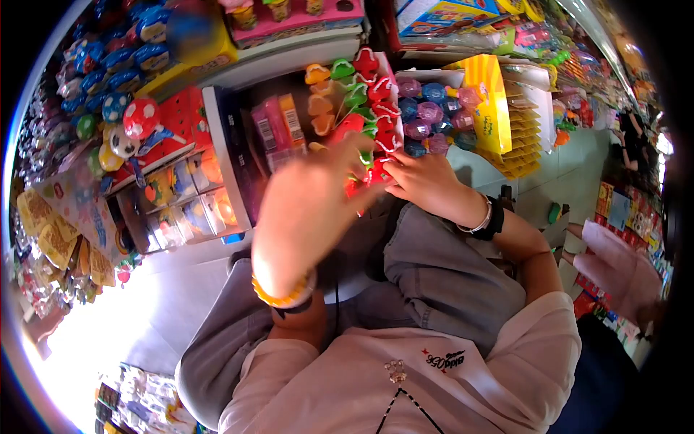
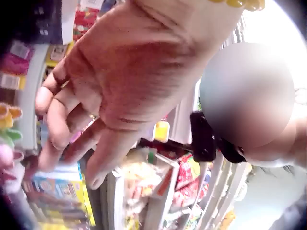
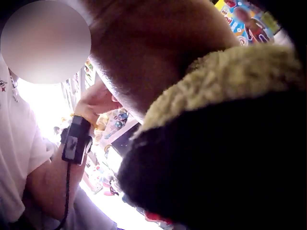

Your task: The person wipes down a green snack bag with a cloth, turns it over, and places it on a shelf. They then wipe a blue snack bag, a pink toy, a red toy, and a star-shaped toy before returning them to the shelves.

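Observation:
Rows of small toys with white wavy trim stand in a box: orange toys (image 1: 318,98), green toys (image 1: 354,95) and red toys (image 1: 385,110). My left hand (image 1: 303,210), blurred, is raised over the near end of these rows, thumb and fingers apart. In the left wrist view the palm of the left hand (image 2: 129,72) faces the camera, its fingers loosely bent and nothing held. At the nearest red toy (image 1: 377,172), my right hand (image 1: 426,184) pinches with its fingertips. The right wrist view shows mostly the dark cuff (image 3: 206,158), which hides those fingers.
Pink and orange packets (image 1: 278,126) lie left of the rows. Clear coloured balls (image 1: 430,112) and a yellow card display (image 1: 491,108) stand to the right. At the left are a red polka-dot ball (image 1: 141,118) and a box of orange-and-yellow toys (image 1: 188,192). Grey-trousered knees (image 1: 448,253) are close below.

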### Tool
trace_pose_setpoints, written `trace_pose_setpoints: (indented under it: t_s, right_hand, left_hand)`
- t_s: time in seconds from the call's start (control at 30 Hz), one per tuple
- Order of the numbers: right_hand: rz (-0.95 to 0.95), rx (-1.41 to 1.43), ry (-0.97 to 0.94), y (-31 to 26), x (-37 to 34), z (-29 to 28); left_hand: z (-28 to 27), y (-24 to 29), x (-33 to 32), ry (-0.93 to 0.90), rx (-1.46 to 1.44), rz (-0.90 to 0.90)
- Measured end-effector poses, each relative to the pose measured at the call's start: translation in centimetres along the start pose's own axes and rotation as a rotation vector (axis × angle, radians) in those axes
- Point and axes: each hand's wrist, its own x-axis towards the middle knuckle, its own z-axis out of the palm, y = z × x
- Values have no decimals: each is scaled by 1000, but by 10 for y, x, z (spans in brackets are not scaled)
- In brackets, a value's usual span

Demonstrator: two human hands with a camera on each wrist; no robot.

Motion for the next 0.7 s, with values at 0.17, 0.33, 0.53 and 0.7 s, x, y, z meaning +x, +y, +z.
trace_pose_setpoints:
  t_s: [0.17, 0.33, 0.53, 0.7]
  right_hand:
    - [94, 98, 142, -1, -9, 2]
    - [124, 100, 14, -5, -8, 0]
    - [35, 4, -28, -4, -5, 1]
    - [2, 5, 40, 4, -11, 6]
  left_hand:
    - [77, 17, -1, -167, 618, 91]
    - [99, -1, 7, -230, 637, 64]
    - [93, -5, 9, -313, 628, 106]
    - [93, -4, 10, -315, 634, 120]
